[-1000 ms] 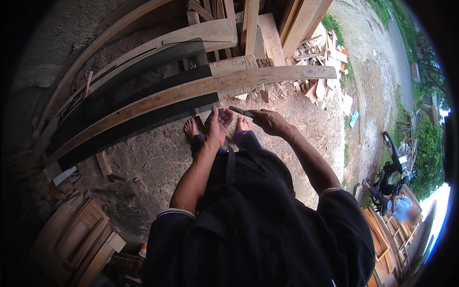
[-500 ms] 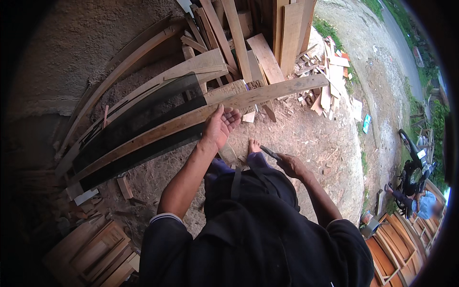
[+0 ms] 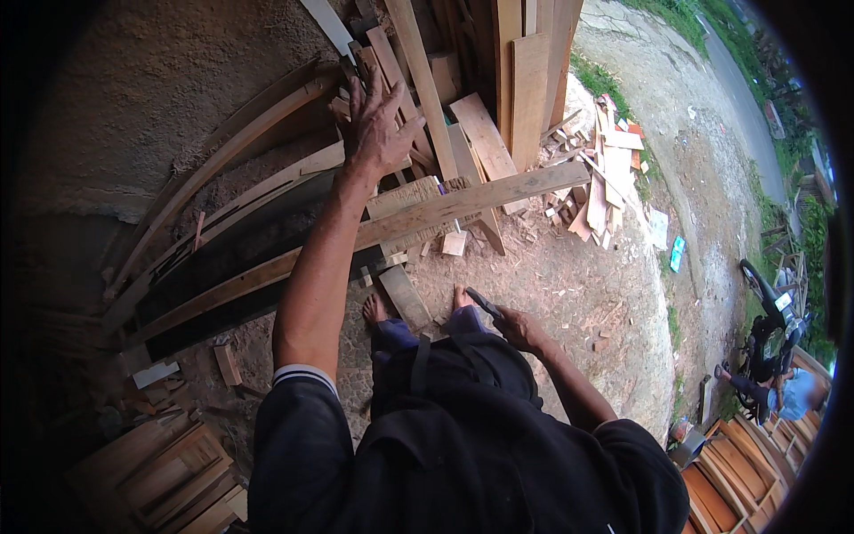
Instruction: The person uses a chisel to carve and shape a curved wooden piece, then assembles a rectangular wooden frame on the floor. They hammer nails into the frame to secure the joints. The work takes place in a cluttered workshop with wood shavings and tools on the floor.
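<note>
The left hand (image 3: pixel 378 129) reaches out with fingers spread, at or just short of the leaning boards (image 3: pixel 422 80); I cannot tell whether it touches them, and no grip shows. The right hand (image 3: pixel 519 327) is closed around one end of a dark tool (image 3: pixel 481 301), held low before the body. If a board were tugged loose, its neighbours could slide. The plank (image 3: pixel 498 198) lies across the counter (image 3: pixel 222 254), one end overhanging, so a knock might tip it. A dropped tool could strike the bare feet (image 3: pixel 462 297).
</note>
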Demonstrator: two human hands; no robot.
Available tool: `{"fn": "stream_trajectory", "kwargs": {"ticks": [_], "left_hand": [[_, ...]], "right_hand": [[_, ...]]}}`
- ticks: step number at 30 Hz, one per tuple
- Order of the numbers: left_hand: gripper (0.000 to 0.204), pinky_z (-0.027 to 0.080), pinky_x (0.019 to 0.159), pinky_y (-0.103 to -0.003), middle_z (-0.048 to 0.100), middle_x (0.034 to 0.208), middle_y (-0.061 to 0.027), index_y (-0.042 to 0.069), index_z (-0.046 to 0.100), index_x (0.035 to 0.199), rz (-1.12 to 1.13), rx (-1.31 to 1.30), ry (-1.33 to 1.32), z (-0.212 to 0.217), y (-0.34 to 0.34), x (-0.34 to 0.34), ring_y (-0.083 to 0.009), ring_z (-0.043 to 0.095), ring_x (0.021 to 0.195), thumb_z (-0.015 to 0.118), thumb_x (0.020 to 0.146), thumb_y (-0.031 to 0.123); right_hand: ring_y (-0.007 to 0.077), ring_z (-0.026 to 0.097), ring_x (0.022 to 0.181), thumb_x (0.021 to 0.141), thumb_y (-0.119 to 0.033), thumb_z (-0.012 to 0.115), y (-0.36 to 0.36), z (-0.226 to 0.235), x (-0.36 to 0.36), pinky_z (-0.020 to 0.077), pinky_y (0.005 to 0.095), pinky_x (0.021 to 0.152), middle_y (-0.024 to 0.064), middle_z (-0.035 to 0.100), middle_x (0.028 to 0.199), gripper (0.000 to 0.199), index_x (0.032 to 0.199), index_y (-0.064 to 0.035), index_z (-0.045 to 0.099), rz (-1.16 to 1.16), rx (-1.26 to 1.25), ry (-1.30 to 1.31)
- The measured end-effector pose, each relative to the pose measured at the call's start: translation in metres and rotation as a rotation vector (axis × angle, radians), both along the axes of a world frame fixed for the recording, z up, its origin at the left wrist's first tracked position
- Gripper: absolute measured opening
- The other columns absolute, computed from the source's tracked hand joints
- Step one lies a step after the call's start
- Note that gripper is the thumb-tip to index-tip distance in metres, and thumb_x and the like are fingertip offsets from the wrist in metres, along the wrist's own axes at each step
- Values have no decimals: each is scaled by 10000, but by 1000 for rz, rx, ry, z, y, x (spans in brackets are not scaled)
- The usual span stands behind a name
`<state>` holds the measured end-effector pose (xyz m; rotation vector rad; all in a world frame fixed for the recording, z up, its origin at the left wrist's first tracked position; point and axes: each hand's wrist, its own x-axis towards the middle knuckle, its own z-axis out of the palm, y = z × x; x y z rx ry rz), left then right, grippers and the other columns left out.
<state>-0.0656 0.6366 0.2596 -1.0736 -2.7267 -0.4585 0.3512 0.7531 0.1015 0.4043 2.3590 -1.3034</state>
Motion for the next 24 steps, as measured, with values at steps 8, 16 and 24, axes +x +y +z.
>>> {"fn": "stream_trajectory", "kwargs": {"ticks": [8,16,24], "left_hand": [[761,230,1205,-483,238,1580,-295,71,334,1536,294,325,-164,1,-119,10,-442,185,1488,632,934,428],[817,90,1153,-688,110,1647,-186,167,279,1566,471,305,-51,-32,-191,127,-403,134,1512,609,910,525],[641,296,1179,-446,292,1575,-253,76,404,1493,954,572,-304,-158,-303,253,-399,289,1464,656,940,279]], "right_hand": [[276,648,725,983,-233,554,16,-17,-8,503,407,660,152,621,771,302,1243,-81,582,113,-68,92],[187,643,708,975,-235,524,20,-47,-14,508,361,645,101,627,765,378,1306,-55,560,91,-170,-166],[118,539,691,959,-101,556,3,-70,-26,460,308,619,30,586,754,295,1248,-49,582,369,-83,-48]]}}
